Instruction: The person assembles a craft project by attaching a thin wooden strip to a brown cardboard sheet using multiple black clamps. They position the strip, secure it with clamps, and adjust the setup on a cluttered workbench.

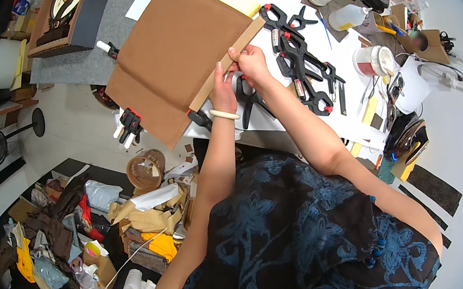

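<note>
A large brown panel, which looks like leather, lies at the table's near edge with a raised fold across it. A narrow light-brown strip runs along its right edge. My left hand, with a pale bangle at the wrist, grips the strip near its middle, thumb on top. Just beyond it, my right hand pinches the strip too; its fingertips underneath are hidden. Below my hands a black spring clamp shows, partly covered. Another clamp sits at the strip's near end.
Several black spring clamps with red tips lie right of the panel. More clamps grip its left side. A white tub and a squeeze bottle stand at the right. Scraps and a brown basket are on the floor, lower left.
</note>
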`<state>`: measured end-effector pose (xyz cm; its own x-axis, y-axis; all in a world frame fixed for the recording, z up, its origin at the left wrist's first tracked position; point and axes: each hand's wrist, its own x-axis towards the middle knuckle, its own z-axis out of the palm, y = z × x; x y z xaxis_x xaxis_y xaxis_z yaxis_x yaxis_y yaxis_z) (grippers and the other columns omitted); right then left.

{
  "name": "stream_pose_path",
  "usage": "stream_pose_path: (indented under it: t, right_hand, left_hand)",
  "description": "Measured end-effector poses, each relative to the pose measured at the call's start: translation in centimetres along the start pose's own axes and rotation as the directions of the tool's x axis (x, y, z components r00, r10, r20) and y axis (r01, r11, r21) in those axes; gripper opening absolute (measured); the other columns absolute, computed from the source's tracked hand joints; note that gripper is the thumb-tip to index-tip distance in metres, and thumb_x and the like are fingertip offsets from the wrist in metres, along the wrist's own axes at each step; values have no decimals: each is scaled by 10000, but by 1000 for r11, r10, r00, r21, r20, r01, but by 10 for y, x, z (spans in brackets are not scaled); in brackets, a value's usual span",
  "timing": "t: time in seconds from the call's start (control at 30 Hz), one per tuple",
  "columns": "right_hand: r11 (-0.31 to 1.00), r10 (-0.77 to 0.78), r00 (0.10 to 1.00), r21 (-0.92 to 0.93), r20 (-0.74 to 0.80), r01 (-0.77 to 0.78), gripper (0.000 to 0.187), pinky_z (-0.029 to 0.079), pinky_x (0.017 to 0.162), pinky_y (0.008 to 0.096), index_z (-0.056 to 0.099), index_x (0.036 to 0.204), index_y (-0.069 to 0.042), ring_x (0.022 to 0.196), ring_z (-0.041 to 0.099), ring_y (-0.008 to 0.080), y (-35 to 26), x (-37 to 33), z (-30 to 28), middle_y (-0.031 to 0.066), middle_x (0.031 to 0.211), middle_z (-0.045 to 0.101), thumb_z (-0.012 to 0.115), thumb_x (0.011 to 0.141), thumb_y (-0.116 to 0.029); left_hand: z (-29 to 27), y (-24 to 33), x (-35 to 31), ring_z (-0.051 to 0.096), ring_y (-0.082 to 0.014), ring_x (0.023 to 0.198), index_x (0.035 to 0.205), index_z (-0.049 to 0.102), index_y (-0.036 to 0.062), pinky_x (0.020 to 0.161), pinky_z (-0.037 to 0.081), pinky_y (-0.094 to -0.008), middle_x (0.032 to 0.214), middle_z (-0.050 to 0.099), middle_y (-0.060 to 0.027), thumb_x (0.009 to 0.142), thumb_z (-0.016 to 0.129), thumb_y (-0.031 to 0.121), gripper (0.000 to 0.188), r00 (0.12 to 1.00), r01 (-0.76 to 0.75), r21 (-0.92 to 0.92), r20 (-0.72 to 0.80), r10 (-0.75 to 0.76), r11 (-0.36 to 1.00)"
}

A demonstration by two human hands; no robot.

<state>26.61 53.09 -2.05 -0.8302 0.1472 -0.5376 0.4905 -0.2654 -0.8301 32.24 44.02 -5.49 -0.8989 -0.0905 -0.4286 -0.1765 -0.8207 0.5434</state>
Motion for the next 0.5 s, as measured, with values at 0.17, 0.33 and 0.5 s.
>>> stream_pose_path:
  t: [0.17,0.33,0.5]
  right_hand:
    - [991,22,999,129,41,-27,141,550,544,228,647,1030,21,630,637,119,-13,-18,14,71,838,690,655,982,-111]
    - [997,-5,992,71,123,-4,304,566,608,240,644,1098,7,732,704,136,-20,-29,12,90,922,728,728,950,-245]
    - [998,25,974,-57,226,-12,337,574,654,247,636,1137,1,709,685,124,-27,-54,-18,77,954,724,694,978,-290]
  left_hand:
    - [6,16,-2,587,-194,1199,1354,544,54,1029,481,-381,1318,594,-76,978,666,180,414,994,-106,5,-38,106,994]
    - [12,26,-4,653,-261,1106,1324,546,-9,987,525,-393,1256,626,-129,974,666,167,409,979,-176,28,-98,178,984]
    - [11,31,-12,654,-278,1143,1285,579,-10,1038,479,-396,1267,649,-130,1019,586,274,390,995,-62,111,-71,71,992]
